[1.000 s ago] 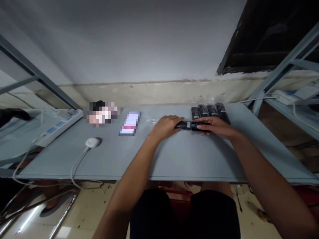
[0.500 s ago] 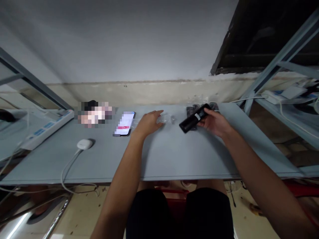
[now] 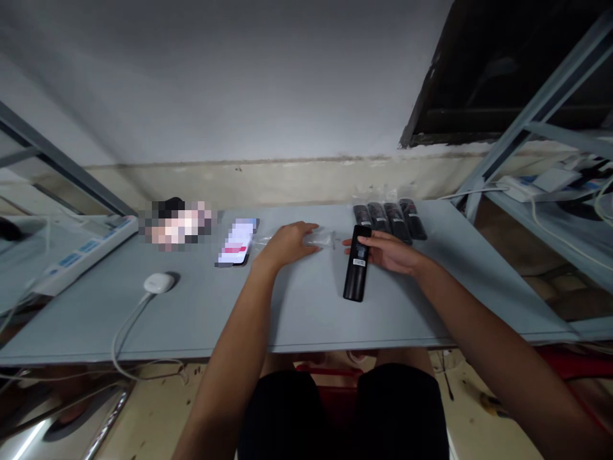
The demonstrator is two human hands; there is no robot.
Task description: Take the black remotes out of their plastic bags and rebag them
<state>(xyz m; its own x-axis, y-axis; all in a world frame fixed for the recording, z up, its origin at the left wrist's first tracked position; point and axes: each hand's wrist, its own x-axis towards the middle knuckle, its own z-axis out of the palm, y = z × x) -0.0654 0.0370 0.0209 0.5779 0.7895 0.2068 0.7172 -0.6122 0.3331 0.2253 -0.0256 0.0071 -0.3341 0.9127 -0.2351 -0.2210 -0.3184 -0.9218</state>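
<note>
My right hand (image 3: 390,251) grips a black remote control (image 3: 355,271) by its upper part, thumb on top. The remote points down toward the table's front edge, and a small white label shows on the face turned up. Left of it, my left hand (image 3: 290,245) rests over a clear plastic bag (image 3: 322,239) on the table, its thumb and fingers apart. Whether those fingers touch the bag I cannot tell. Behind my right hand, several remotes in clear bags (image 3: 397,220) lie side by side.
A phone (image 3: 236,243) with a lit screen lies left of my left hand. Farther left are a blurred-out object (image 3: 178,223), a white round device (image 3: 159,282) on a cable, and a power strip (image 3: 86,254). A wall (image 3: 278,182) runs behind the grey table (image 3: 306,319).
My right hand has brought the remote left and nearer to me, turning it from slanted to nearly lengthwise. The bagged remotes behind now show more. My left hand has barely moved.
</note>
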